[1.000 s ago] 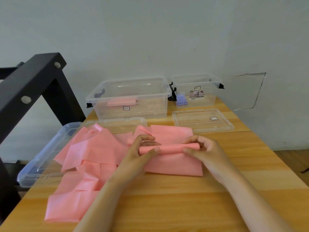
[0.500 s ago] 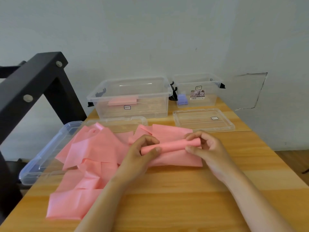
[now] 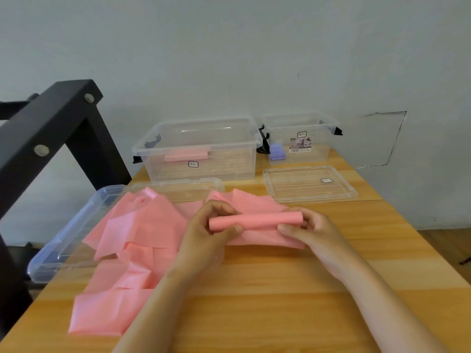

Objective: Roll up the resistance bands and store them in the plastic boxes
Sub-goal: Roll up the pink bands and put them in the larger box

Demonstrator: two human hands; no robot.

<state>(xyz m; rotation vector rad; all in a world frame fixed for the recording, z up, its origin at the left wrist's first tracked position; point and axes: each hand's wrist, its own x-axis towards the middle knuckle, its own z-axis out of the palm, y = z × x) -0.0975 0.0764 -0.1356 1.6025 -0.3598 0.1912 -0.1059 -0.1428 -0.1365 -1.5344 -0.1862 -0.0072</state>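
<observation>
The left hand (image 3: 204, 230) and right hand (image 3: 313, 230) each pinch an end of the part-rolled pink rubber resistance band (image 3: 257, 220), in front of the large clear plastic box (image 3: 229, 164). It looks thin, light and limp (likely to unwind), so hold the roll's ends. That box holds one pink roll (image 3: 186, 156); the smaller clear box (image 3: 318, 151) to its right holds something small and purple (image 3: 276, 151)

Bench (image 3: 280, 289): pale wood, smooth, grained. Boxes (image 3: 204, 149), lids (image 3: 309, 184): clear glossy plastic. Band (image 3: 142, 225): matt pink, thin, creased. Frame (image 3: 51, 128): matt black.
</observation>
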